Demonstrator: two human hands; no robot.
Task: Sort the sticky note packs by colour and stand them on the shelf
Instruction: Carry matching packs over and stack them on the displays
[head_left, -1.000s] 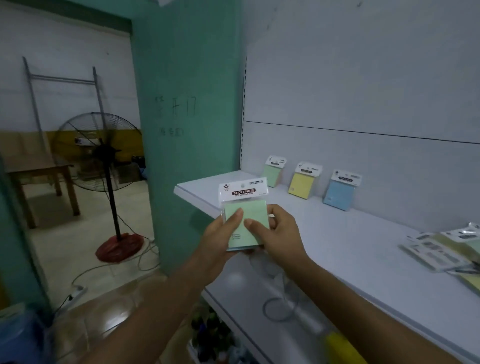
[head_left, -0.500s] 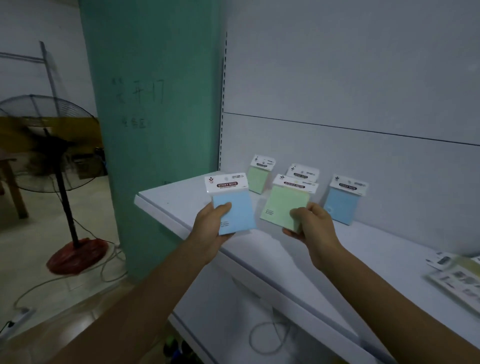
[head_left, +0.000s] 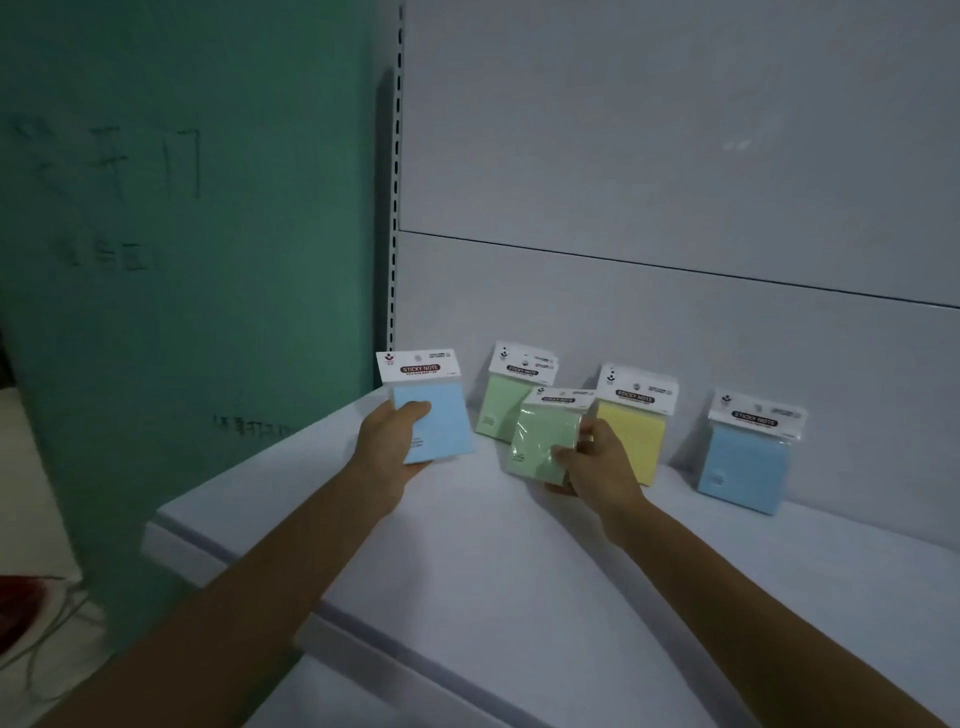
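- Blue pack (head_left: 436, 421): held upright above the shelf (head_left: 509, 582), gripped by the left hand (head_left: 387, 452), thumb across its face.
- Green pack (head_left: 543, 436): tilted, grasped at its lower corner by the right hand (head_left: 595, 465).
- Standing green pack (head_left: 501, 402): just beyond the right hand's pack, against the back panel (head_left: 675, 322).
- Yellow pack (head_left: 631, 436): directly behind the right hand.
- Standing blue pack (head_left: 745, 460): well to that hand's right.
- Green wall (head_left: 208, 260): left of the left hand.
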